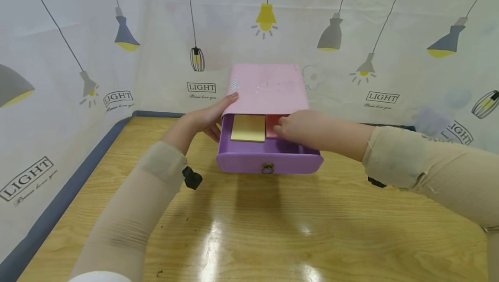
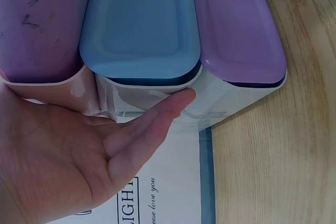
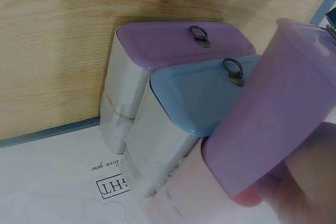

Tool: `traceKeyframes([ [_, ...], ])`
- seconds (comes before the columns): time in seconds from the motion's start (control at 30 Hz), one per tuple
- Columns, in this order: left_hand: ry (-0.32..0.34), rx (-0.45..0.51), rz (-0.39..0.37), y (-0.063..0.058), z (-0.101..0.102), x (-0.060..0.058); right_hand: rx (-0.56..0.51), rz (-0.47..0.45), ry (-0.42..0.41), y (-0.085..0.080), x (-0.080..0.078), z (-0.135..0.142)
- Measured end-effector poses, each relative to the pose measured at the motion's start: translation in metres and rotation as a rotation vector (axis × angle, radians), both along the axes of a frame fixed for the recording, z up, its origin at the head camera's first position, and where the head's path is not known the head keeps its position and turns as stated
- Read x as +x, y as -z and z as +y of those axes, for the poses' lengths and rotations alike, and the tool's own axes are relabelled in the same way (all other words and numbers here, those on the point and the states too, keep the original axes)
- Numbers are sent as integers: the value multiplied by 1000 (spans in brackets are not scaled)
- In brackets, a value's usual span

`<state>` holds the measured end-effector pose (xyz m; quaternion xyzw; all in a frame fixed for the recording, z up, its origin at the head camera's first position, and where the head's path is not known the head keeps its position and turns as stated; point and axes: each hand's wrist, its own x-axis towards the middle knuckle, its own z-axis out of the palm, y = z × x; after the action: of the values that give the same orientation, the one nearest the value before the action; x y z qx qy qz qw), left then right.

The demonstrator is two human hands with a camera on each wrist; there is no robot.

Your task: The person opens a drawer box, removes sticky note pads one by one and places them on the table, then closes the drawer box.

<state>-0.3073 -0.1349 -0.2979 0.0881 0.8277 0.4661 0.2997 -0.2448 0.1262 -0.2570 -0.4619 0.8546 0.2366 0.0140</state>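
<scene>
A drawer unit with a pink top casing (image 1: 269, 89) has its upper purple drawer (image 1: 269, 163) pulled out. Inside lie a yellow sticky note pad (image 1: 247, 128) and, to its right, a pink sticky note pad (image 1: 270, 127). My right hand (image 1: 308, 128) reaches over the drawer's right wall, fingers curled at the pink pad; its fingertips are partly hidden. With the thumb on the casing's top left edge, my left hand (image 1: 212, 115) rests against the unit's side. In the left wrist view its fingers (image 2: 144, 129) lie fairly straight along the pale casing.
Below the pulled drawer, a blue drawer (image 3: 202, 98) and another purple drawer (image 3: 178, 43) are closed, each with a ring pull. The unit stands on a wood-grain table (image 1: 249, 230). Behind it hangs a white backdrop (image 1: 163, 78) printed with lamps.
</scene>
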Motion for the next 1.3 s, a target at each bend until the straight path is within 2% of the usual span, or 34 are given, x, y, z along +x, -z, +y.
traceKeyframes([
  [0.5, -6, 1, 1, 0, -1, 0, -19, 21, -82, 4, -2, 5],
  [0.93, 1, 12, 3, 1, -1, 1, 37, 104, -142, 0, 1, 8],
  [1.17, -8, 16, 8, 2, -1, 1, 29, 112, -145, -3, 5, 12],
  [1.3, -10, 17, 5, 2, -2, 1, 18, 159, -172, -6, 8, 14],
])
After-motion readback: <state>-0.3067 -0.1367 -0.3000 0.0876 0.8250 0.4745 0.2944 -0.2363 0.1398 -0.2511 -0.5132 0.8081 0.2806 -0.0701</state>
